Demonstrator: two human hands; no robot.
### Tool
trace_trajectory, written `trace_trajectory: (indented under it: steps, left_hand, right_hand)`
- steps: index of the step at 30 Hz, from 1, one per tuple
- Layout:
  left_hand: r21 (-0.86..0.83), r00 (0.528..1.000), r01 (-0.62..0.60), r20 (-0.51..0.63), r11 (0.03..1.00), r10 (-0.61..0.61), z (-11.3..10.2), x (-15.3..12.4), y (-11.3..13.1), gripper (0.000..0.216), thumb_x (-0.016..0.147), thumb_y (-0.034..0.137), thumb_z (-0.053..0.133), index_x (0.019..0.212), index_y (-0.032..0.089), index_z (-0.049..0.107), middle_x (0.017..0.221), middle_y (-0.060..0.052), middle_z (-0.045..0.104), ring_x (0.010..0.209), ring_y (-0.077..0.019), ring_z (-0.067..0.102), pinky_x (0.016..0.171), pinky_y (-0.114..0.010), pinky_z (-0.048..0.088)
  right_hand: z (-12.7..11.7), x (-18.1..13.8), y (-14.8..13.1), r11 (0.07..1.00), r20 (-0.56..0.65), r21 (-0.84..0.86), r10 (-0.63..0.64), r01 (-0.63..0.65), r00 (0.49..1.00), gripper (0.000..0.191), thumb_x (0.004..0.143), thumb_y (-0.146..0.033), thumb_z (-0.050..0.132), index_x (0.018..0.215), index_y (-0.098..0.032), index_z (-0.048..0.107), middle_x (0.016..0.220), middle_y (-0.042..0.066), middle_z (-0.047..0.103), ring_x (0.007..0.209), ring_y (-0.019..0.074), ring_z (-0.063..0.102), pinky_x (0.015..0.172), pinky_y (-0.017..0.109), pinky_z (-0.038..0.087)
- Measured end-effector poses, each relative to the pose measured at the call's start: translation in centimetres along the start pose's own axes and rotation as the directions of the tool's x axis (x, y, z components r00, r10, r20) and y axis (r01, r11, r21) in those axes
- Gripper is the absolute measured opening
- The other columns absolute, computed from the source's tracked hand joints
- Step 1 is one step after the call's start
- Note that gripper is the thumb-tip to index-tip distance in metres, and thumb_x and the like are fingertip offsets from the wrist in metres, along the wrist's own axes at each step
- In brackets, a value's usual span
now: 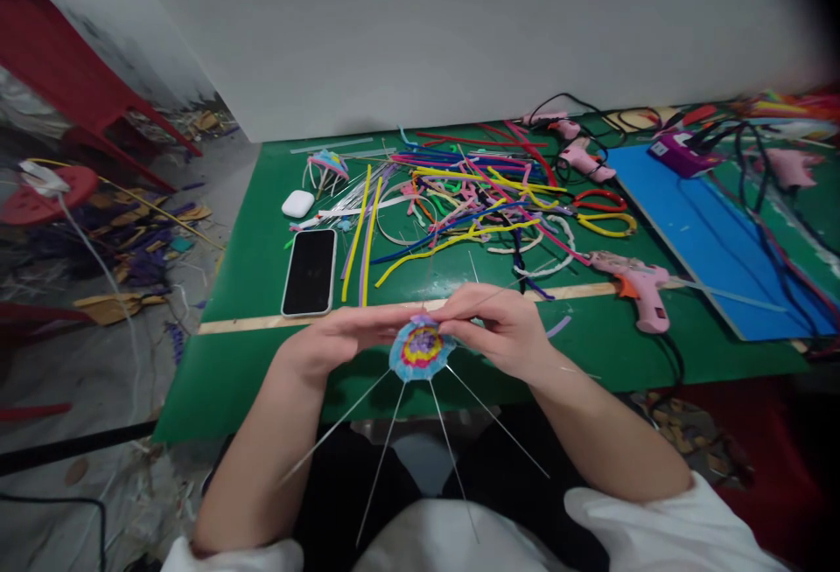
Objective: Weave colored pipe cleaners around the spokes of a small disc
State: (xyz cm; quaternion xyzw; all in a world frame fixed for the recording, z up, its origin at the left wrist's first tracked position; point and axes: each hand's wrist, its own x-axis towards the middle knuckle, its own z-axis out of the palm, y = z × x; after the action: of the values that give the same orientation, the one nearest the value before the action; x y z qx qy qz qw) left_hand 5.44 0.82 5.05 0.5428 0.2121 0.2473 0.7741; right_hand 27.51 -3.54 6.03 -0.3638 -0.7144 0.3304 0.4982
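Note:
A small round weaving [402, 360] of pipe cleaner has rings of purple, yellow, pink and light blue. Thin stiff spokes radiate from it, several pointing down toward my lap. My left hand [334, 336] grips its upper left side, fingers stretched along the top edge and partly hidden. At the upper right rim my right hand [502, 327] is closed in a pinch, thumb and forefinger together. A bit of lilac pipe cleaner [425, 320] shows on the top edge between the hands. Another lilac end [559, 326] sticks out beyond my right hand.
On the green table [262, 380] lie a phone [310, 273], a white earbud case [297, 204], piled pipe cleaners [459, 196], a small woven piece [328, 164], red-and-yellow-handled scissors [607, 222] and a pink glue gun [647, 288]. A blue board [696, 240] carries a purple power block [682, 155] with cables.

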Motion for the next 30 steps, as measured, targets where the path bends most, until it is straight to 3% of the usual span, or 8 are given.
trace_trajectory:
  steps: [2,4,8,13,18,24,30]
  left_hand:
    - [-0.070,0.986,-0.022,-0.164,0.997,0.011,0.5,0.8,-0.6,0.033,0.074,0.049,0.058,0.083,0.019,0.069,0.093,-0.010,0.068,0.089,-0.0226,0.064,0.079,-0.035,0.050]
    - [-0.097,0.971,-0.041,-0.239,0.994,0.017,1.3,1.5,-0.9,0.022,0.075,0.039,0.061,0.074,0.019,0.067,0.082,-0.006,0.067,0.078,-0.0167,0.063,0.073,-0.029,0.049]
    - [-0.105,0.976,-0.036,-0.218,0.994,0.012,2.1,1.9,-0.9,0.017,0.067,0.032,0.071,0.074,0.018,0.065,0.080,-0.004,0.063,0.074,-0.0140,0.060,0.069,-0.026,0.048]
    - [-0.044,0.986,-0.040,-0.164,0.998,0.032,1.5,1.7,-0.7,0.019,0.066,0.031,0.072,0.072,0.017,0.062,0.078,-0.004,0.062,0.072,-0.0137,0.059,0.066,-0.026,0.048]
    - [0.209,0.996,-0.005,-0.087,0.978,0.024,1.0,1.3,0.4,0.014,0.070,0.027,0.069,0.076,0.016,0.061,0.080,-0.003,0.062,0.074,-0.0132,0.060,0.070,-0.026,0.048]
    - [0.654,0.998,-0.026,-0.021,0.756,0.052,0.9,0.6,2.5,0.013,0.072,0.027,0.066,0.077,0.016,0.063,0.080,-0.003,0.065,0.079,-0.0146,0.060,0.074,-0.027,0.047]
    - [0.826,0.993,-0.120,0.086,0.551,0.086,1.1,0.2,3.2,0.014,0.076,0.030,0.063,0.073,0.017,0.063,0.075,-0.002,0.065,0.073,-0.0125,0.059,0.068,-0.024,0.045]
  right_hand:
    - [0.2,-0.1,0.2,1.000,0.015,-0.013,-0.001,0.002,1.000,0.010,0.078,-0.022,0.063,0.085,-0.021,0.070,0.082,0.005,0.071,0.073,0.0144,0.064,0.067,0.027,0.052]
    - [0.4,-0.1,0.3,1.000,0.024,-0.028,-0.002,0.003,1.000,0.011,0.078,-0.020,0.063,0.087,-0.020,0.070,0.082,0.005,0.071,0.073,0.0134,0.064,0.067,0.026,0.051]
    - [0.5,-0.1,0.4,0.998,0.027,-0.054,-0.013,0.014,1.000,0.010,0.078,-0.020,0.063,0.085,-0.019,0.070,0.080,0.004,0.070,0.072,0.0127,0.064,0.066,0.024,0.051]
    - [0.7,-0.1,0.3,0.997,0.046,-0.065,-0.029,0.031,0.999,0.009,0.078,-0.019,0.063,0.084,-0.018,0.070,0.078,0.004,0.071,0.071,0.0124,0.064,0.066,0.023,0.052]
    - [0.9,0.0,0.4,0.996,0.082,-0.063,-0.052,0.058,0.995,0.007,0.079,-0.017,0.063,0.081,-0.015,0.069,0.079,0.006,0.071,0.071,0.0124,0.064,0.065,0.022,0.051]
    - [1.3,-0.1,0.5,0.997,0.168,-0.050,-0.046,0.055,0.985,0.009,0.080,-0.019,0.061,0.082,-0.014,0.069,0.076,0.005,0.070,0.068,0.0121,0.063,0.062,0.022,0.050]
    - [1.6,-0.3,0.6,0.999,0.250,-0.043,-0.012,0.023,0.968,0.011,0.082,-0.022,0.059,0.081,-0.016,0.068,0.076,0.004,0.069,0.070,0.0123,0.062,0.065,0.024,0.049]
